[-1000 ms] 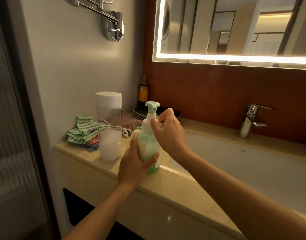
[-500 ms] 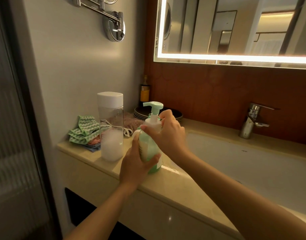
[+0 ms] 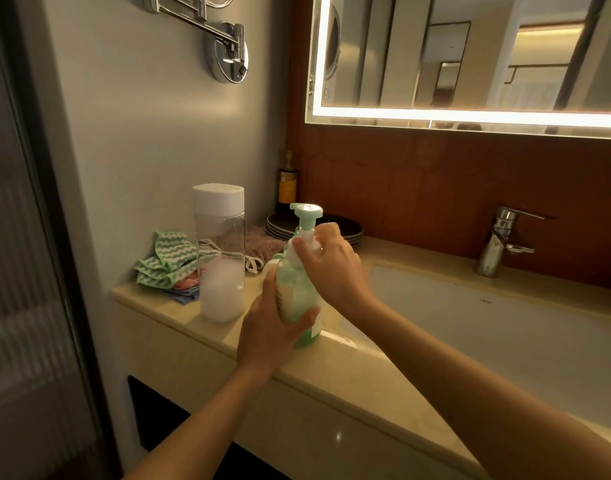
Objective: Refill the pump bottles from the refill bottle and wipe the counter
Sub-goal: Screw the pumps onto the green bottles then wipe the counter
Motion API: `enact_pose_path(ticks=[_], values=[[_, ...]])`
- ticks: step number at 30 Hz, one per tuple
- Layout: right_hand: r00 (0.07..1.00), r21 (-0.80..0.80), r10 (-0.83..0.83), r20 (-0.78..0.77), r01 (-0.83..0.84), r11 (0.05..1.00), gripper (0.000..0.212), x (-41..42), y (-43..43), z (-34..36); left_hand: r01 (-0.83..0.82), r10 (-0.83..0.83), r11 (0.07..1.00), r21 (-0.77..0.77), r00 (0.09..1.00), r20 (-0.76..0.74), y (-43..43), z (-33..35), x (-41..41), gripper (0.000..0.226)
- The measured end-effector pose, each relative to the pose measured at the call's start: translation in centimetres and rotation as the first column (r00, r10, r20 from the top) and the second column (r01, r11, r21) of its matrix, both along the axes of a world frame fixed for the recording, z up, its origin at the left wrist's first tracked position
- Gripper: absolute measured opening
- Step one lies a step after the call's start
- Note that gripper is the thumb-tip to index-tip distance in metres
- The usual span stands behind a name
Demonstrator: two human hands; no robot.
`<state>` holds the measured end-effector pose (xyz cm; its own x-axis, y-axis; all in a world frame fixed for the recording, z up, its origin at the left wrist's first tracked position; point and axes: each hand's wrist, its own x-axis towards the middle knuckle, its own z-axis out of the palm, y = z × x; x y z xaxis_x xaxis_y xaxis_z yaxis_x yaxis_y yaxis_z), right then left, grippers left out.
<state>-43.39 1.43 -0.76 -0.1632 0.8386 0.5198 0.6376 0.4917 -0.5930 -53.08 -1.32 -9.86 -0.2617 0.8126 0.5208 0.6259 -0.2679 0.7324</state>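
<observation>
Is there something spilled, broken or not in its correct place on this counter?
No spill or damage shows on the counter. The only untidy spot is the crumpled green cloth heaped behind the clear bottle. Both hands hold the upright green pump bottle.

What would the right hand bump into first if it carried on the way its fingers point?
The right hand points left, already on the green pump bottle collar. Past it, probably the clear refill bottle; depth is unclear.
</observation>
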Motion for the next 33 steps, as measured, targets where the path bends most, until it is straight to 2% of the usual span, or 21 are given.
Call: enact_pose_path(ticks=[3,6,10,13,15,17,21,25,28,31,33], values=[[0.999,0.048,0.022,0.047,-0.024,0.999,0.045,0.1,-0.7,-0.4,-0.004,0.004,1.0,0.013,1.0,-0.008,0.0,-0.1,0.1,0.093],[0.984,0.161,-0.138,0.113,0.119,0.98,0.055,0.2,-1.0,-0.4,-0.022,0.022,1.0,-0.002,1.0,-0.022,0.1,0.0,0.0,0.095],[0.968,0.147,-0.206,0.142,0.185,0.972,0.065,0.4,-0.9,-0.3,-0.016,0.016,1.0,-0.02,1.0,-0.011,0.2,-0.1,0.0,0.094],[0.989,0.116,-0.109,0.097,0.097,0.989,0.071,0.2,-0.8,-0.4,-0.011,0.011,1.0,-0.018,1.0,-0.011,0.2,-0.1,0.0,0.095],[0.998,0.072,0.002,0.055,-0.006,0.997,0.063,0.0,-0.8,-0.5,-0.003,0.003,1.0,0.003,1.0,-0.009,0.2,0.0,-0.1,0.095],[0.999,0.071,0.042,0.032,-0.044,0.996,0.051,0.0,-0.7,-0.7,-0.009,0.009,1.0,0.015,1.0,-0.011,0.1,-0.1,-0.2,0.094],[0.994,0.109,-0.113,-0.004,0.113,0.988,0.052,-0.1,-0.5,-0.5,-0.004,0.004,1.0,0.008,1.0,-0.008,0.1,-0.1,-0.1,0.095],[0.981,0.035,-0.195,0.019,0.194,0.98,0.067,-0.6,-0.2,-0.3,-0.017,0.017,1.0,-0.001,1.0,-0.01,0.0,-0.1,-0.1,0.096],[0.997,0.01,-0.058,-0.051,0.059,0.998,0.066,0.1,0.0,-0.9,-0.006,0.006,1.0,0.021,1.0,-0.01,-0.1,0.0,0.1,0.095],[0.995,-0.001,0.089,-0.055,-0.089,0.996,0.054,0.5,-0.1,-1.1,-0.006,0.006,0.999,0.034,1.0,-0.015,-0.1,0.1,0.0,0.094],[0.992,0.011,0.092,-0.084,-0.091,0.996,0.047,0.4,0.0,-1.1,-0.01,0.01,0.999,0.033,1.0,-0.015,-0.1,0.1,0.0,0.094]])
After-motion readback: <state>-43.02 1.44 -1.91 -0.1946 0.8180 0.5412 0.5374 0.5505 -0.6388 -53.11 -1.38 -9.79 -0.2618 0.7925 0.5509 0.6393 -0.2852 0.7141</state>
